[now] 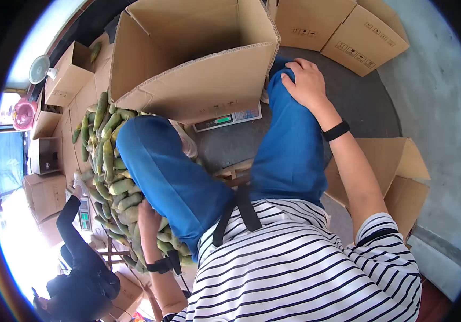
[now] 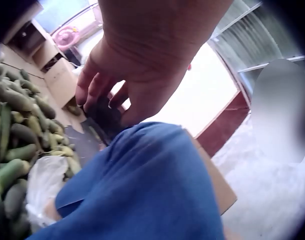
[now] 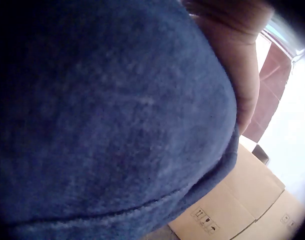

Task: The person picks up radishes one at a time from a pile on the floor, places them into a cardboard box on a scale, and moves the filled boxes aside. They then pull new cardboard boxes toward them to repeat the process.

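My left hand (image 1: 147,217) hangs down beside the left knee, over a heap of long green vegetables with paler ends (image 1: 115,155). In the left wrist view the loosely bent fingers of this hand (image 2: 135,80) are above the blue trouser knee (image 2: 152,175), light showing between them. A dark shape (image 2: 105,117) shows behind the fingertips. My right hand (image 1: 306,83) rests on the right knee, fingers spread over the blue cloth; in the right wrist view the trouser leg (image 3: 112,120) covers most of the picture. Between the knees stands a large open carton (image 1: 203,80) on a scale (image 1: 228,121).
More cartons (image 1: 343,37) stand ahead at the right, and an open one (image 1: 381,166) is beside my right hip. Another person in dark clothes (image 1: 83,268) is at the left near a second scale (image 1: 84,214). A pink fan (image 1: 24,114) stands far left.
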The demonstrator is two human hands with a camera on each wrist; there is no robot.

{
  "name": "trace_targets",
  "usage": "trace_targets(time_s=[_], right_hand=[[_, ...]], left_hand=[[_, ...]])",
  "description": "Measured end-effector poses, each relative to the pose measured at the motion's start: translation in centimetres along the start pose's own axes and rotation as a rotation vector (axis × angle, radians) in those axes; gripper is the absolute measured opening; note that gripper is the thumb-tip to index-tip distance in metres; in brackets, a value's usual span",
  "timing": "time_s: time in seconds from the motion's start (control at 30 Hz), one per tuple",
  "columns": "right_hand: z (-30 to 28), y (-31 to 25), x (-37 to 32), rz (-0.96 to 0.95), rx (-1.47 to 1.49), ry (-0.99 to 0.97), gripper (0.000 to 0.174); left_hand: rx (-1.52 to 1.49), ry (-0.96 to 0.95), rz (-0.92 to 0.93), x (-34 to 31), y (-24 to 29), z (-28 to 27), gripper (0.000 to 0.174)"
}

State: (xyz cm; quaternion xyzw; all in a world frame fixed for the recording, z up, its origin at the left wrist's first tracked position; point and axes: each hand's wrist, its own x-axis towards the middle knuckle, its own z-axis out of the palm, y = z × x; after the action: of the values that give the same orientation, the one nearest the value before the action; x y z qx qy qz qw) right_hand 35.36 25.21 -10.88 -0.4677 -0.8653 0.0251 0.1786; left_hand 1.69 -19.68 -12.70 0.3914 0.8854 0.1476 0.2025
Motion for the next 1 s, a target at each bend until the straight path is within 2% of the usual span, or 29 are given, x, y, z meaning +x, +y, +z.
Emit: trace_targets(time_s=[0.03,0.17,0.23,0.27,0.37,0.5,0.57,0.67,0.73,1.0], right_hand=[[0.1,0.1,0.0,-0.008,0.003,0.011,0.038],[-0.2,0.1,-0.3,-0.020,0.004,0.022,0.041],[-0.2,0.0,-0.4,-0.022,0.005,0.025,0.041],[-0.2,0.0,-0.4,-0.015,0.005,0.030,0.041],[-0.3,-0.2,-0.4,-0.016,0.004,0.032,0.041],[-0.8,-0.5,-0.2,0.014,0.005,0.003,0.039],[-0.8,-0.4,-0.1,0.020,0.020,-0.017,0.040],[-1.0,-0.4,0.2,0.006,0.043,-0.062,0.041],[-0.7,0.0,0.7,-0.009,0.058,-0.091,0.041],[-0.1,0.0,1.6,-0.014,0.021,-0.180,0.045]], left_hand=[[0.020,-0.130,0.072,-0.9,-0.8,1.2,0.034],[-0.026,-0.196,0.044,-2.6,-3.1,3.3,0.032],[-0.014,-0.280,-0.135,-2.3,-2.5,2.5,0.032],[-0.009,-0.211,-0.110,-2.3,-2.4,2.5,0.032],[0.080,-0.187,-0.207,-2.2,-3.8,3.1,0.034],[0.146,-0.147,-0.191,-4.0,-7.1,6.0,0.040],[0.109,-0.207,-0.350,-5.2,-7.8,7.1,0.043],[0.114,-0.274,-0.429,-7.6,-9.4,9.9,0.045],[0.052,-0.424,-0.462,-9.0,-10.8,11.2,0.045],[-0.061,-0.308,-0.712,-13.7,-13.3,14.4,0.044]])
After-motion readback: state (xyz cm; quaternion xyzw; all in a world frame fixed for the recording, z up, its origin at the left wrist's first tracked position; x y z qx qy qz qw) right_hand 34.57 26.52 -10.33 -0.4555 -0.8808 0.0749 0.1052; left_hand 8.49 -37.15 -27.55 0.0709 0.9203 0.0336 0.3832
